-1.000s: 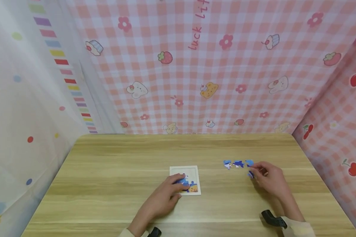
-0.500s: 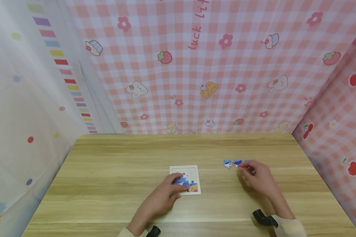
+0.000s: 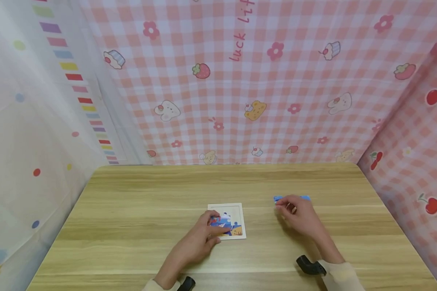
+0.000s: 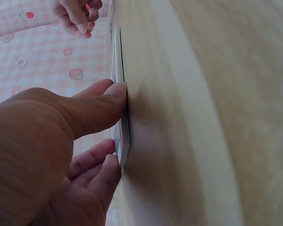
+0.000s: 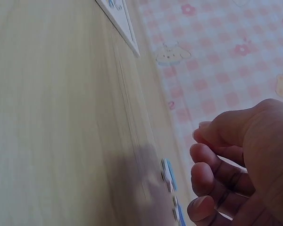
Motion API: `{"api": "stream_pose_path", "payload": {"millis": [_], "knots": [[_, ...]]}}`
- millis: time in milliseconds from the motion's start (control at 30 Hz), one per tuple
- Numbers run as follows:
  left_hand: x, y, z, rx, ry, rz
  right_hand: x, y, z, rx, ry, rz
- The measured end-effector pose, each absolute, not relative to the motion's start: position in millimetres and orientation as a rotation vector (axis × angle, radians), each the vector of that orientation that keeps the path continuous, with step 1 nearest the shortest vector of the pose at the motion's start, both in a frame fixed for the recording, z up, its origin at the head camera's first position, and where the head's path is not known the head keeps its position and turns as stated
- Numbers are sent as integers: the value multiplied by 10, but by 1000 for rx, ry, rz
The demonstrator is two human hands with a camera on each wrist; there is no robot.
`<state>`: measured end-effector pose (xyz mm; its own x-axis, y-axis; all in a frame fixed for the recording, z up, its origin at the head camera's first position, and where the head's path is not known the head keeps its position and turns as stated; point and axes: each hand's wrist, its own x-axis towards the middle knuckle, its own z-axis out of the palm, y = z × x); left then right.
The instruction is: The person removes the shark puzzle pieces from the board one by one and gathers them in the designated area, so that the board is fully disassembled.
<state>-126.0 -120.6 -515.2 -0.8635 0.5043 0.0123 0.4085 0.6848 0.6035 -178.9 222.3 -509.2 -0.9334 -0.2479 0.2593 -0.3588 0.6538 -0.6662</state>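
A white square jigsaw puzzle board (image 3: 242, 220) lies on the table, part of its picture filled with blue and yellow pieces (image 3: 236, 230). My left hand (image 3: 200, 238) holds the board at its near left side, some fingers over the picture. In the left wrist view, thumb and fingertips sit right at the edge of the board (image 4: 126, 146). My right hand (image 3: 298, 214) is over the loose blue puzzle pieces (image 3: 305, 197) and hides most of them. In the right wrist view, its fingers are loosely curled beside the pieces (image 5: 169, 175), with nothing visible between them.
The light wood table (image 3: 149, 202) backs onto a pink checked cloth (image 3: 218, 89). A white dotted cloth (image 3: 36, 141) hangs at the left and another checked cloth (image 3: 422, 173) at the right. Each wrist wears a black device (image 3: 309, 266).
My right hand has moved left along the row of loose pieces, covering those that showed before. My left hand stays on the board, its upper finger drawn back to uncover more of the picture.
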Motion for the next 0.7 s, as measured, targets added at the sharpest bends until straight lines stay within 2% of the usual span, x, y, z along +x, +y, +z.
{"api": "stream_pose_path", "payload": {"millis": [700], "knots": [[-1262, -1264, -5118, 775, 2792, 732, -1818, 1608, -5112, 508, -2808, 1305]]}}
